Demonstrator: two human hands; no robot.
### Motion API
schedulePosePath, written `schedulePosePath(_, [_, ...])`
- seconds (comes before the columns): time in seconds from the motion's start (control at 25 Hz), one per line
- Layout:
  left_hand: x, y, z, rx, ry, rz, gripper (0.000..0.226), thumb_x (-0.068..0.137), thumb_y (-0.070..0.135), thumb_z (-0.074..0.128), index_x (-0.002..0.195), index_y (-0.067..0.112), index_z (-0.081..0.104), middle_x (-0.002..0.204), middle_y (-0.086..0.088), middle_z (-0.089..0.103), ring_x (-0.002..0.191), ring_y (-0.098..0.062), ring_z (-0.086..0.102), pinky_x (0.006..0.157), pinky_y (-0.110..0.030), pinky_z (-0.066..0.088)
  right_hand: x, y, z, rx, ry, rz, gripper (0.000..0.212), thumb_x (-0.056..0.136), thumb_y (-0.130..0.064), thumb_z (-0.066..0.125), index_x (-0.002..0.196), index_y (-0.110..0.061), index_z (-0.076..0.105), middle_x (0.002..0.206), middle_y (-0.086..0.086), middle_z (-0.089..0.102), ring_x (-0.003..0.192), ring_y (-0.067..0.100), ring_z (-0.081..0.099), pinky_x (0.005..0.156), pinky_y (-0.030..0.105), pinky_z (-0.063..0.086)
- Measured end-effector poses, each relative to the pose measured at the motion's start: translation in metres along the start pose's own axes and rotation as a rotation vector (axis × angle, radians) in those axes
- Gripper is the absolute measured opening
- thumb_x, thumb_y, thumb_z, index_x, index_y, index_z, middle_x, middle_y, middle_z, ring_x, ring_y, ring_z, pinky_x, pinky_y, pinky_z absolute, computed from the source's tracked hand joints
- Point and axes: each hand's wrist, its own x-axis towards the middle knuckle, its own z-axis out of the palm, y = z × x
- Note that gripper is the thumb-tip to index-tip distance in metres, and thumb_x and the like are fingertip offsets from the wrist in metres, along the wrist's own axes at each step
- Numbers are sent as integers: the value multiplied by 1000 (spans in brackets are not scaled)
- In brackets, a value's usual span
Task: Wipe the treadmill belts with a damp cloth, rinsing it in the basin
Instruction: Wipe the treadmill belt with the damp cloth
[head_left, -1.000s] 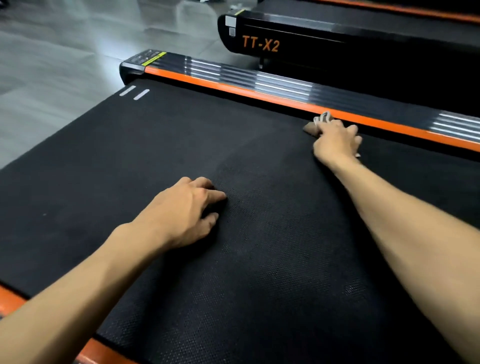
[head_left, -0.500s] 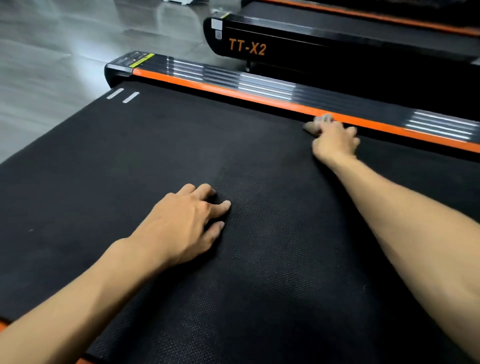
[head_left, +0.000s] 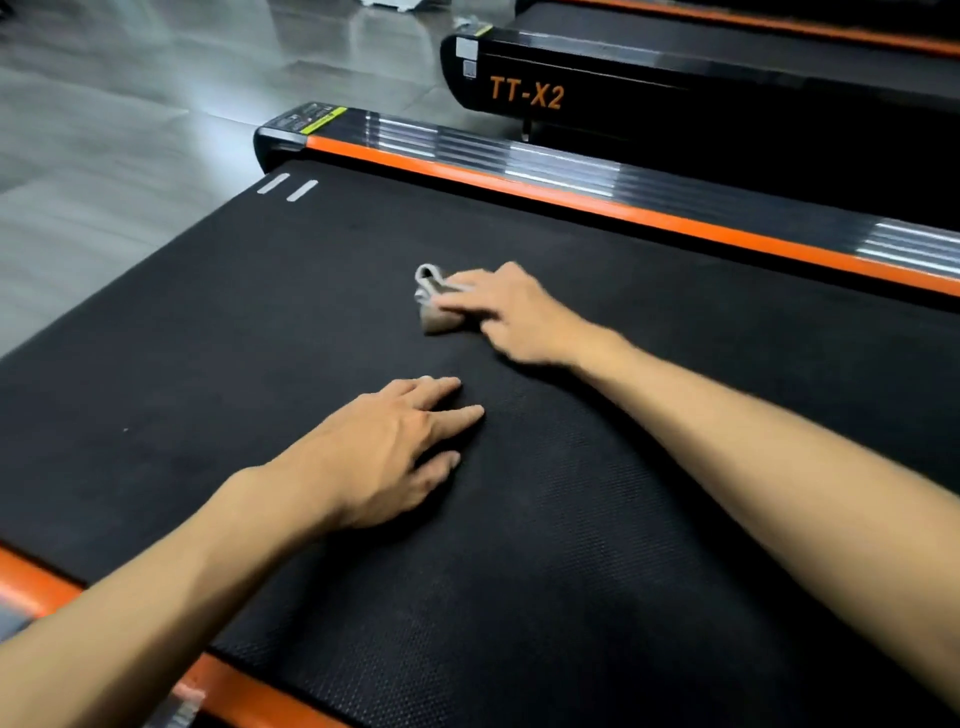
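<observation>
Wiping: right hand (head_left: 524, 317) pressing small cloth (head_left: 436, 306) flat-fingered, now mid belt (head_left: 260, 322), pulled back from orange rail (head_left: 597, 205). Left hand (head_left: 384, 447) flat, fingers spread, holding nothing. Far strip looks done.

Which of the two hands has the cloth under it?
The right hand, farther out on the belt, presses the cloth. The left hand rests flat on bare belt.

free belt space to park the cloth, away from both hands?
Bare belt between the white marks and the left hand; also near the orange rail. Crowded mid-belt: right hand presses the cloth.
</observation>
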Motion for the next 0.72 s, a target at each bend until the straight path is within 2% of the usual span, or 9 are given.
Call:
schedulePosePath(0.04, [-8, -3, -2, -28, -8, 8, 54, 99, 46, 39, 151, 42, 24, 161, 11, 13, 146, -10, 15, 117, -33, 24, 2, 15, -6, -8, 44, 96, 67, 77, -8, 41, 133, -43, 56, 147, -6, 48, 120, 34, 47, 103, 45, 36])
schedulePosePath(0.16, [-35, -18, -5, -15, 23, -22, 54, 97, 43, 45, 149, 40, 29, 159, 12, 19, 143, -10, 22, 115, -32, 29, -5, 48, -25, 7, 177, 709, 57, 86, -8, 44, 128, -45, 56, 139, 5, 45, 119, 38, 39, 101, 46, 34])
schedulePosePath(0.2, [-41, -22, -7, 1, 12, -31, 54, 97, 43, 45, 148, 40, 30, 157, 12, 21, 142, -11, 25, 113, -34, 32, -7, 46, -28, 55, 203, 837, 53, 87, -8, 43, 124, -44, 58, 136, 6, 43, 119, 38, 37, 101, 47, 33])
schedulePosePath(0.28, [-51, -28, -13, 34, 9, -35, 53, 96, 41, 47, 146, 40, 32, 154, 12, 26, 138, -12, 30, 108, -36, 38, 2, 18, -26, 31, 174, 756, 53, 89, -5, 42, 123, -43, 58, 133, 5, 43, 116, 38, 36, 98, 46, 33])
schedulePosePath(0.44, [-58, -34, -21, 9, 105, -115, 47, 95, 38, 48, 141, 39, 38, 145, 13, 37, 128, -13, 40, 99, -37, 46, -11, -72, 13, -43, 138, 208, 69, 85, -3, 42, 139, -46, 44, 142, -3, 46, 102, 31, 41, 92, 45, 39])
schedulePosePath(0.52, [-60, -35, -19, -22, 137, -141, 48, 94, 36, 50, 141, 40, 40, 144, 12, 39, 124, -14, 44, 96, -37, 48, -39, -98, 29, 26, 65, -76, 71, 81, -3, 43, 140, -42, 48, 147, -6, 45, 96, 23, 37, 90, 40, 36])
schedulePosePath(0.56, [-61, -36, -18, -29, 145, -141, 49, 93, 35, 50, 141, 40, 40, 143, 12, 40, 122, -14, 46, 95, -38, 48, -46, -91, 27, 21, 57, -137, 69, 80, -4, 43, 139, -39, 51, 148, -5, 45, 97, 23, 39, 89, 40, 36])
schedulePosePath(0.6, [-64, -38, -17, -33, 147, -143, 48, 93, 35, 50, 140, 39, 41, 141, 12, 41, 122, -14, 46, 93, -39, 49, -46, -75, 21, -34, 82, -92, 68, 79, -7, 42, 138, -38, 52, 148, -5, 46, 98, 26, 42, 89, 40, 38])
schedulePosePath(0.72, [-71, -46, -15, -43, 149, -167, 45, 93, 35, 51, 138, 35, 45, 138, 11, 44, 121, -14, 47, 92, -41, 51, -40, -17, 0, -131, 196, 516, 63, 85, -6, 42, 138, -40, 50, 145, -3, 46, 106, 35, 43, 90, 41, 35])
